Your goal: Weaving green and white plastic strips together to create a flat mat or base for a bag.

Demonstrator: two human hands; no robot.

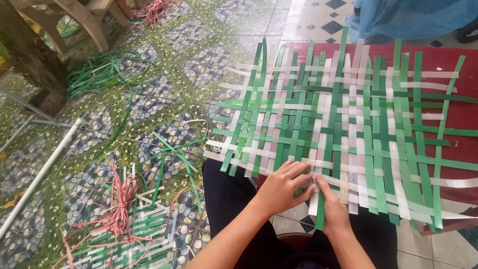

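- Weaving fills most of the head view: a flat mat (343, 124) of green and white plastic strips, crossed over and under one another, lies on a dark red surface (460, 60) in front of the seated person, its loose ends sticking out on every side.
- Both hands work at the near edge of the mat, close together, just above the person's dark-clothed lap.
- The left hand (284, 187) lies palm down with its fingers stretched forward and slightly spread, pressing on a white strip and the green strips beside it; it is not clenched, and I cannot tell whether any finger is hooked under a strip.
- The right hand (332, 206) sits just beside it, thumb side up, fingers closed in a pinch on a green strip (321, 214) that hangs past the mat's edge.
- By my reading, the step in hand is seating that strip into the lattice at the near edge; the next move calls for a firm hold-down with the flat hand while the pinched strip is drawn snug against its neighbours.
- On the patterned floor to the left lie a pile of loose green strips (107, 74), a smaller woven piece with a pink bundle (119, 214) on it, and a white pipe (40, 174).
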